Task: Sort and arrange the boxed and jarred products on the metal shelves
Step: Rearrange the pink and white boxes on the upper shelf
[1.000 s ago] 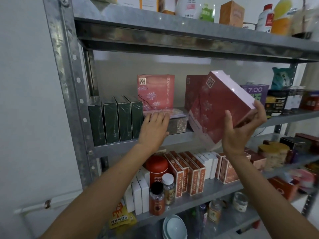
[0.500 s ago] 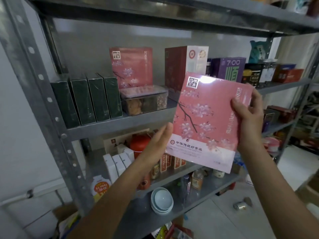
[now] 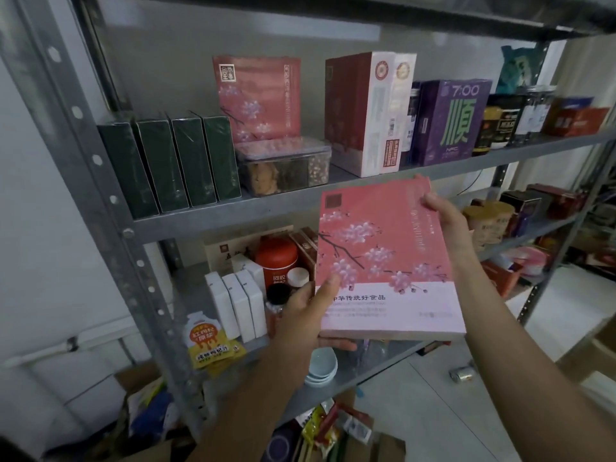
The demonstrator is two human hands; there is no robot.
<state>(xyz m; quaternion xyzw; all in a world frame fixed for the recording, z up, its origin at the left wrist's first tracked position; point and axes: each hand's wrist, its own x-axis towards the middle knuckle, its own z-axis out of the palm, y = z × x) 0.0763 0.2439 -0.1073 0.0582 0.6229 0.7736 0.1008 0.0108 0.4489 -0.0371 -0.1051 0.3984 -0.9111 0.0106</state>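
I hold a flat pink box (image 3: 383,258) printed with blossom branches in front of the metal shelves (image 3: 300,203). My left hand (image 3: 310,311) grips its lower left corner, thumb on the face and fingers under it. My right hand (image 3: 443,218) grips its upper right edge. A matching pink box (image 3: 256,98) stands at the back of the middle shelf behind a clear plastic tub (image 3: 286,165). Left of the tub stand several dark green boxes (image 3: 170,165). To the right are red-and-white boxes (image 3: 366,111) and a purple box (image 3: 450,121).
Dark jars (image 3: 513,121) fill the middle shelf's right end. The lower shelf holds a red canister (image 3: 276,258), white boxes (image 3: 236,305), small jars and a yellow pouch (image 3: 208,341). Blue bowls (image 3: 321,365) sit below. Packets and cardboard litter the floor (image 3: 336,428); a can (image 3: 461,373) lies there.
The pink box has come off the middle shelf, turned face-up and dropped lower in front of me. My left hand left the shelf and took its lower corner. The view tilted down.
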